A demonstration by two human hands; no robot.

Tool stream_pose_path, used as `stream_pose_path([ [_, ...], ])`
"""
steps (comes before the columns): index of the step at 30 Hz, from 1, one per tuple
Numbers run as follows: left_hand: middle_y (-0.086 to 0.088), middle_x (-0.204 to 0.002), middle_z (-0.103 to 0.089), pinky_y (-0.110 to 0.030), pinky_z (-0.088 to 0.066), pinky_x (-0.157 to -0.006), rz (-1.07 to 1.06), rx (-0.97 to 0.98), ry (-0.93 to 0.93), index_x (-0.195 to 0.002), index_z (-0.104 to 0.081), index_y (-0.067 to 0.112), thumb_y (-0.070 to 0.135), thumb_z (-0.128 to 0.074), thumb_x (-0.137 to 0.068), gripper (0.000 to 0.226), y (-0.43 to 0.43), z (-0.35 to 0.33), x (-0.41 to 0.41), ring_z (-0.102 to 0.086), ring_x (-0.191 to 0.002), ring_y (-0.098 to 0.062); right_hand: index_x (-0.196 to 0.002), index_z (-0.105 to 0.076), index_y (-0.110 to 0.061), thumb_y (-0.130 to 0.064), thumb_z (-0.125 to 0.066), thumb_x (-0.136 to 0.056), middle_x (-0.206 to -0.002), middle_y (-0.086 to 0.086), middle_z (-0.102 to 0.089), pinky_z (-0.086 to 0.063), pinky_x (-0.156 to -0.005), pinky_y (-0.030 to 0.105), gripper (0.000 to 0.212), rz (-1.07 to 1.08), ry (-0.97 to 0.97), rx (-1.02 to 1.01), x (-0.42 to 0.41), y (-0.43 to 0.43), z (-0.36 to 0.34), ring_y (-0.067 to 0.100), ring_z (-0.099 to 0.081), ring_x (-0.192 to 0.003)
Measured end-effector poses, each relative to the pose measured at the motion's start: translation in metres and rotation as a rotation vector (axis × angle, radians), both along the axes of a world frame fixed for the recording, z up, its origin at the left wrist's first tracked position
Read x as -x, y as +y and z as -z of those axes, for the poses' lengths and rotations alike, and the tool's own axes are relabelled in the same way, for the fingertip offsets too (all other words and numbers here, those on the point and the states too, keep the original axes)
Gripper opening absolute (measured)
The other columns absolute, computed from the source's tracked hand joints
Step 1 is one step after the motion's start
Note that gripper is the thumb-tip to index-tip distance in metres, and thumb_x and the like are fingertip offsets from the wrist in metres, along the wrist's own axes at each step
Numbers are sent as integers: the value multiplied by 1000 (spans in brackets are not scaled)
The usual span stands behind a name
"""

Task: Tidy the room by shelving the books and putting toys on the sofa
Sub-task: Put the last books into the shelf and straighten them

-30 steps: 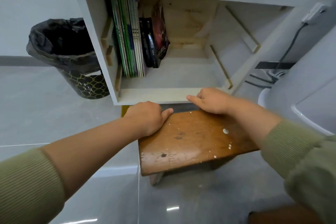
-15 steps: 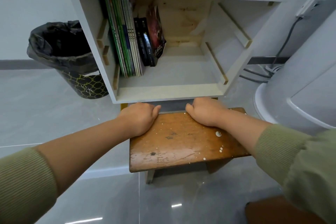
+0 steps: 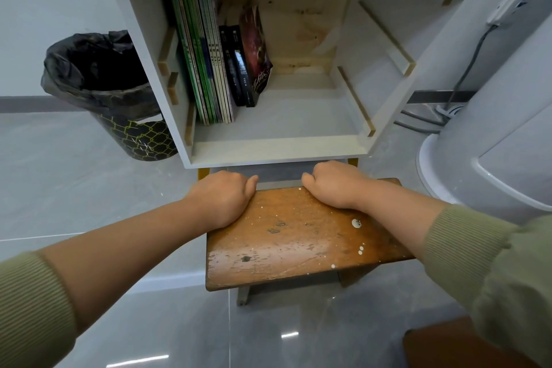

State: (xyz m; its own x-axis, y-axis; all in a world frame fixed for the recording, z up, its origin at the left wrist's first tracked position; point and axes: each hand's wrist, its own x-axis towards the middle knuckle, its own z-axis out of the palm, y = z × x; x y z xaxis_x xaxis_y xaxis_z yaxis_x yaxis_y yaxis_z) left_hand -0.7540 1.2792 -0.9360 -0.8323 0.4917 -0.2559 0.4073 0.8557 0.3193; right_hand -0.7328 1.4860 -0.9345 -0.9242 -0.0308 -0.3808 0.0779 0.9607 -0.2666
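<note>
Wood of the stool [image 3: 298, 243] is gripped at its far edge by the curled fingers of left hand [image 3: 222, 200] and right hand [image 3: 336, 185], while beyond and above them books [image 3: 209, 57] already stand shelved; toys, unseen, likely remain.

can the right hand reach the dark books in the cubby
Probably yes: the cubby is open at the front, nothing before the dark books, but the right hand grips the stool now.
</note>
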Motion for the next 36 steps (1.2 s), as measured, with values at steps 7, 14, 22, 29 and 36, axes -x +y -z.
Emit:
stream_pose_path([
  [7,4,-69,-47,-30,-35,-61,56,22,187,-68,-43,25,41,-28,-101,40,7,-10,11,-47,-70,-17,-76,-61,-3,-43,-32,-100,-74,10,-59,-45,-70,34,55,-24,59,80,15,-3,-8,23,-56,-71],
  [14,-4,-103,-64,-32,-45,-70,4,-60,262,-109,-62,22,35,-40,-96,28,28,-2,49,-57,-90,-24,-97,-63,-9,-28,-46,-93,-92,7,-60,-41,-66,28,26,47,95,-75,56,-9,8,24,-56,-84],
  [22,-9,-157,-19,-34,-17,-115,16,-11,95,-148,-28,18,33,-47,-96,57,40,19,80,-14,-144,-24,-147,-17,-13,-28,-51,-91,-144,16,-32,-30,-106,43,68,129,-29,-169,96,-5,9,35,-31,-132],
  [29,-5,-159,16,-42,-7,-118,-47,51,26,-150,13,29,47,-30,-99,69,37,-42,35,10,-146,-25,-150,-10,-14,-33,-48,-92,-157,11,-9,-6,-118,47,72,97,44,-215,43,-6,-66,28,-8,-145],
  [36,-7,-158,19,-46,-4,-118,-9,159,-6,-148,19,28,52,-23,-97,70,23,-174,-7,16,-145,-28,-152,-1,-15,-38,-45,-94,-160,10,3,-1,-118,46,76,87,-67,-197,-5,-18,-196,25,3,-147],
])
